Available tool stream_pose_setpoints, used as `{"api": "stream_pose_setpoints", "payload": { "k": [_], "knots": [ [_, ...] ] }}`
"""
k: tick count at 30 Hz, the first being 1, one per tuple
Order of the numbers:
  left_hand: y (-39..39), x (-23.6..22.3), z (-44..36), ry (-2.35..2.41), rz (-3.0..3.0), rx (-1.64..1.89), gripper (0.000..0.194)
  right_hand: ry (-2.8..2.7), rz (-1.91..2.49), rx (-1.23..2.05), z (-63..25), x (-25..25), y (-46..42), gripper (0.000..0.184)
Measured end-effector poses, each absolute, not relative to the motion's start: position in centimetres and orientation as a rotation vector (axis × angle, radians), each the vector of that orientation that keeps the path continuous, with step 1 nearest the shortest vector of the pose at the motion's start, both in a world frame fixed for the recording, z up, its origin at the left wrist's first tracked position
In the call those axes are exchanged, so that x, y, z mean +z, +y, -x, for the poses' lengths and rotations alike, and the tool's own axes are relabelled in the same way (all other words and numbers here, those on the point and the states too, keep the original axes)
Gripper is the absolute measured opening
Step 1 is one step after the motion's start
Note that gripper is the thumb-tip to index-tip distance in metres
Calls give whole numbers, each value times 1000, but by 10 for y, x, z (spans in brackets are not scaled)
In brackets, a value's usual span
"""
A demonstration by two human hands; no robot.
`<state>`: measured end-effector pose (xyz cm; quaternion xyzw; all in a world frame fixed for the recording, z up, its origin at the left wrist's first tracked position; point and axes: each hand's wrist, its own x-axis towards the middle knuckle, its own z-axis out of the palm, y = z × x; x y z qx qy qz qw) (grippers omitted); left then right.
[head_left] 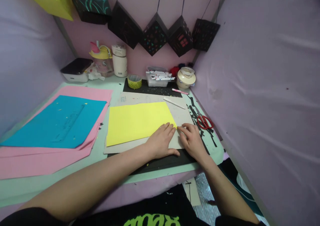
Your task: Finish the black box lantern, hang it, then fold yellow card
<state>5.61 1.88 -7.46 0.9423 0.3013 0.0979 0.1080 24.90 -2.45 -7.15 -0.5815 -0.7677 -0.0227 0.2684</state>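
Note:
A yellow sheet of paper (137, 121) lies on a light grey board (150, 97). My left hand (161, 142) rests flat across the sheet's right end, fingers stretched out and thumb apart, pressing it down. Just to the right, my right hand (191, 139) has its fingertips pinched at the sheet's right edge, where a narrow yellow strip shows between the two hands. A white pen-like stick (174, 103) lies on the board beyond the sheet.
Red-handled scissors (205, 122) lie among black paper scraps on the right. Blue paper (50, 122) with a ruler (70, 123) sits on pink sheets (37, 162). Behind stand a tape roll (134, 82), a box of pens (158, 79) and a white bottle (120, 64). Black lanterns (154, 34) hang above.

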Motion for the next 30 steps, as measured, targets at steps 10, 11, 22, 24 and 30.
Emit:
{"api": "stream_pose_setpoints", "payload": {
  "k": [10, 11, 22, 24, 30],
  "knots": [
    [20, -73, -56, 876, -2754, 283, 106, -2200, 1605, -229, -242, -65, -29, 34],
    [20, -73, -56, 876, -2755, 280, 106, -2212, 1614, -244, -242, -64, -29, 34],
    [20, -73, -58, 884, -2766, 270, 107, -2361, 1651, -312, -241, -57, -29, 35],
    [20, -74, -58, 886, -2775, 271, 106, -2380, 1661, -307, -241, -56, -29, 34],
    [20, -75, -57, 882, -2784, 305, 106, -2320, 1615, -206, -245, -64, -27, 34]
  ]
}}
